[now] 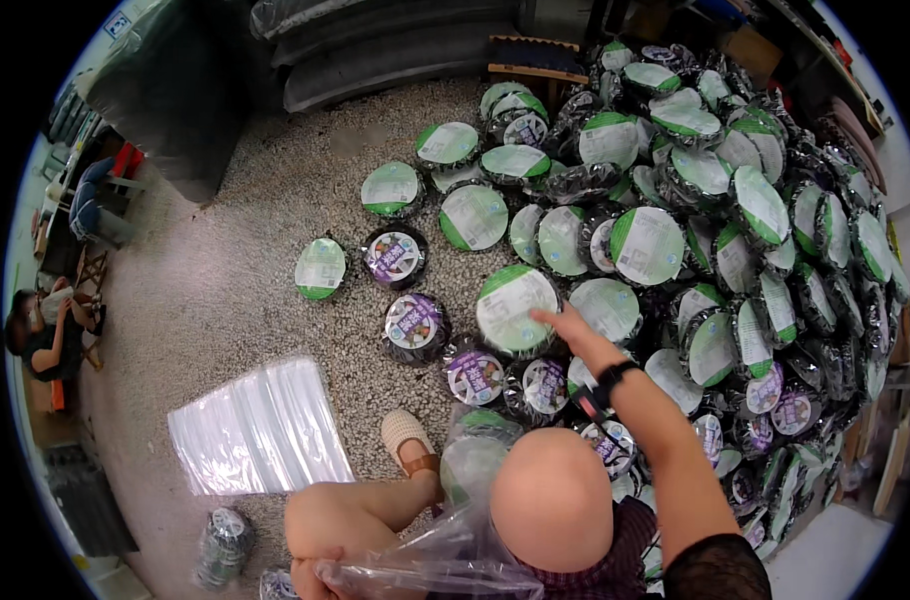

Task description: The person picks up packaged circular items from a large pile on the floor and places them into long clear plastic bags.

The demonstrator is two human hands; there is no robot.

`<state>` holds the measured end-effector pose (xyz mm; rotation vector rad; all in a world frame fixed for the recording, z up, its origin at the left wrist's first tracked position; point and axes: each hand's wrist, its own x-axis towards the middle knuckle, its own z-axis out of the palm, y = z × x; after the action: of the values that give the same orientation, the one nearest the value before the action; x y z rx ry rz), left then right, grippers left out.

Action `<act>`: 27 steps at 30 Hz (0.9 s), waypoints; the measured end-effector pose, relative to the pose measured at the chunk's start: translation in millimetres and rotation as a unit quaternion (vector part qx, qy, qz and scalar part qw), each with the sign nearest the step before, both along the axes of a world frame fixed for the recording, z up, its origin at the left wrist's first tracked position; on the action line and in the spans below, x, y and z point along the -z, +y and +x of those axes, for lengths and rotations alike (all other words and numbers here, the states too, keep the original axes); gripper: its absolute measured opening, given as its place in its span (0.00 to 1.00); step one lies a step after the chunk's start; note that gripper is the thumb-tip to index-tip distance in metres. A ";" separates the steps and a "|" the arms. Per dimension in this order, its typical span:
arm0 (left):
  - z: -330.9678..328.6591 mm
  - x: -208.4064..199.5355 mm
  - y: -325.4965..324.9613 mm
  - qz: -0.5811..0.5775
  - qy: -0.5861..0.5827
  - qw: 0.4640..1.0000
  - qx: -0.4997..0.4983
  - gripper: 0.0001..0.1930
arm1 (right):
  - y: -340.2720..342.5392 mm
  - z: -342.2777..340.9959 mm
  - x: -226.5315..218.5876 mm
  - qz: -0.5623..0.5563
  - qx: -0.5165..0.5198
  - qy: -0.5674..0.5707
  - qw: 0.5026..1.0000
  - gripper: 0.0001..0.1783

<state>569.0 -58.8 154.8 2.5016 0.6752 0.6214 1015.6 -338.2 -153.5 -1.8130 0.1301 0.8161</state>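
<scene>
Beside the pile (760, 205), the right grip (565, 328) clamps a green-and-white pack (512, 303); the left grip (317, 574), clear plastic (430, 573).

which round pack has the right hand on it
The green-and-white pack just above two purple-labelled packs; it alone is gripped by the right hand, at its right edge.

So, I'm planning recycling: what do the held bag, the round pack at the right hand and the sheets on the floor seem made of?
Bag: thin plastic, clear and glossy.
Round pack: seemingly plastic-wrapped, dark and shiny at the edge; its smooth label may be paper or film.
Sheets: likely plastic, clear with streaky glare.
</scene>
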 end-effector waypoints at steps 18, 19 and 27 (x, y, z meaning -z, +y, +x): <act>47.2 3.4 21.7 -0.053 0.049 0.995 0.068 0.19 | 69.6 -4.6 -92.9 -0.231 -0.156 -0.230 0.932 0.49; 46.4 1.0 21.8 -0.052 0.045 0.995 0.065 0.19 | 50.9 0.4 -110.9 -0.152 -0.112 -0.225 0.956 0.51; 66.7 -11.2 16.3 0.062 -0.019 0.993 0.094 0.02 | -127.0 68.7 -71.4 0.302 0.350 0.017 0.887 0.25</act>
<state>635.7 -42.6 166.0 2.6217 0.3919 0.6575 1084.3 -465.2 -82.1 -1.0342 0.4693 0.3066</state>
